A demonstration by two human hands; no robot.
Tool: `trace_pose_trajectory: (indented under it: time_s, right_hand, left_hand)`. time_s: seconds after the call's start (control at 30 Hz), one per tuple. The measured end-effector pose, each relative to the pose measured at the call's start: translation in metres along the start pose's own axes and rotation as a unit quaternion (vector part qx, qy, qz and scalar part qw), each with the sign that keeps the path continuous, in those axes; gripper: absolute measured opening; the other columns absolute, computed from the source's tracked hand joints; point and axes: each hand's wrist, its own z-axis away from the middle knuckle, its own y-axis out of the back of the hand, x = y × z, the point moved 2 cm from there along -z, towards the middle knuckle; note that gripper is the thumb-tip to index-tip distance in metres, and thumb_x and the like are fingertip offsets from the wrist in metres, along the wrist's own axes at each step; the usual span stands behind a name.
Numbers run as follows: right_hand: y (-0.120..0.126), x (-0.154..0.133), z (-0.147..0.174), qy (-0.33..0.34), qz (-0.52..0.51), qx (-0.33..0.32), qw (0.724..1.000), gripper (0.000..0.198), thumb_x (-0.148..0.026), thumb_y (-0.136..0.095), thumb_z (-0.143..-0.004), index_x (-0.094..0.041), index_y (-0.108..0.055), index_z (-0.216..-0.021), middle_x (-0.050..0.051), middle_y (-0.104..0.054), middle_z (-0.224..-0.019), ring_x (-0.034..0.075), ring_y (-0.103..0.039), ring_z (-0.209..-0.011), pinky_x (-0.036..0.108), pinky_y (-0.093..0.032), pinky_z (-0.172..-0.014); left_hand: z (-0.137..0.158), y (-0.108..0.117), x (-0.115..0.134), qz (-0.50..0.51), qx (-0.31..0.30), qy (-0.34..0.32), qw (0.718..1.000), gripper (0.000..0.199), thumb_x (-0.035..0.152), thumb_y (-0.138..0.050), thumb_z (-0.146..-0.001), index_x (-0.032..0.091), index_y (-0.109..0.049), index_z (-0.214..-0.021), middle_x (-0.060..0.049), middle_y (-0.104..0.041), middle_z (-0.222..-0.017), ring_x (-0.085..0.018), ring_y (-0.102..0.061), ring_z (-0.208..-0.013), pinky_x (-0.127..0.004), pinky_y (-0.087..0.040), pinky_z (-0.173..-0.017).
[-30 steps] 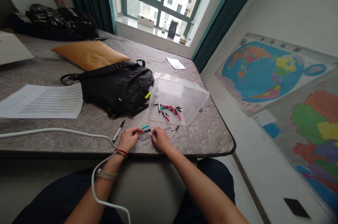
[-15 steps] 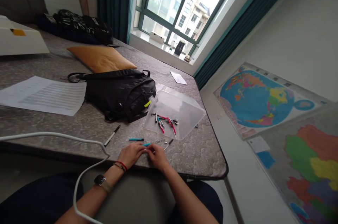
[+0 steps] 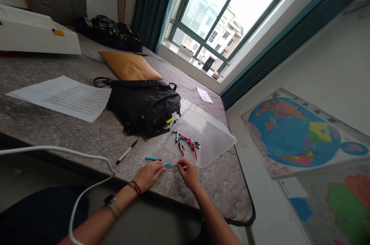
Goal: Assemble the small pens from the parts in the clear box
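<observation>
Clear pen pouch point(image 3: 172, 167) btwn left hand point(image 3: 148, 175) & right hand point(image 3: 187, 173) grip.

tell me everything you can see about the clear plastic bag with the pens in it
The clear plastic bag is a flat, see-through pouch of thin, slightly frosted film, lying on the grey quilted mattress near its right edge. Its far left corner rests against the black backpack. Inside, toward its near left corner, lies a loose heap of pens in red, teal and dark colours; the rest looks bare. The left hand and right hand are just in front of it, not touching it. Whether its mouth is open is unclear.
</observation>
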Motion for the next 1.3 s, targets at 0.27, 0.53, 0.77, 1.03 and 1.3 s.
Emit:
trace_pose_trajectory:
  time_s: [0.27, 0.53, 0.77, 1.03, 1.3]
  right_hand:
    - [0.038, 0.005, -0.087, -0.036, 0.066, 0.153, 0.985, 0.028, -0.033, -0.058, -0.085, -0.016, -0.066, -0.105, 0.010, -0.072, -0.101, 0.019, -0.068, -0.082, 0.029, -0.052, -0.075]
    - [-0.002, -0.005, -0.163, -0.039, 0.252, -0.084, 0.963, 0.022, -0.026, -0.062, -0.084, -0.020, -0.074, -0.101, 0.008, -0.075, -0.097, 0.020, -0.068, -0.088, 0.026, -0.047, -0.078]
    - [-0.013, 0.005, -0.184, -0.091, 0.333, -0.149, 0.927, 0.025, -0.027, -0.069, -0.079, -0.019, -0.074, -0.102, 0.011, -0.074, -0.102, 0.025, -0.068, -0.092, 0.027, -0.047, -0.074]
    - [-0.017, 0.007, -0.185, -0.053, 0.388, -0.110, 0.913, 0.025, -0.023, -0.054, -0.094, -0.020, -0.068, -0.114, 0.011, -0.071, -0.112, 0.022, -0.066, -0.101, 0.027, -0.045, -0.080]
    - [-0.023, 0.003, -0.205, -0.018, 0.419, -0.149, 0.896, 0.020, -0.018, -0.056, -0.092, -0.014, -0.070, -0.105, 0.014, -0.071, -0.110, 0.024, -0.066, -0.097, 0.028, -0.045, -0.079]
  left_hand:
    - [-0.007, -0.003, 0.006, 0.141, -0.004, -0.003, 0.990, 0.026, 0.039, -0.054, -0.092, 0.023, -0.075, -0.089, -0.002, -0.074, -0.094, -0.017, -0.065, -0.090, -0.024, -0.045, -0.081]
    - [-0.008, -0.001, 0.010, 0.132, -0.007, 0.009, 0.991, 0.023, 0.034, -0.055, -0.091, 0.024, -0.076, -0.091, -0.003, -0.072, -0.096, -0.018, -0.065, -0.091, -0.026, -0.045, -0.083]
    - [-0.009, 0.004, 0.016, 0.106, -0.016, 0.016, 0.994, 0.025, 0.035, -0.052, -0.093, 0.025, -0.074, -0.093, -0.003, -0.072, -0.098, -0.019, -0.064, -0.091, -0.027, -0.045, -0.081]
    - [-0.008, 0.002, 0.017, 0.122, -0.022, -0.003, 0.992, 0.029, 0.039, -0.048, -0.097, 0.024, -0.072, -0.090, -0.002, -0.071, -0.096, -0.017, -0.064, -0.091, -0.025, -0.044, -0.083]
    - [-0.008, 0.001, 0.014, 0.085, -0.039, 0.007, 0.996, 0.036, 0.047, -0.045, -0.097, 0.024, -0.072, -0.090, -0.003, -0.072, -0.097, -0.019, -0.065, -0.092, -0.027, -0.045, -0.082]
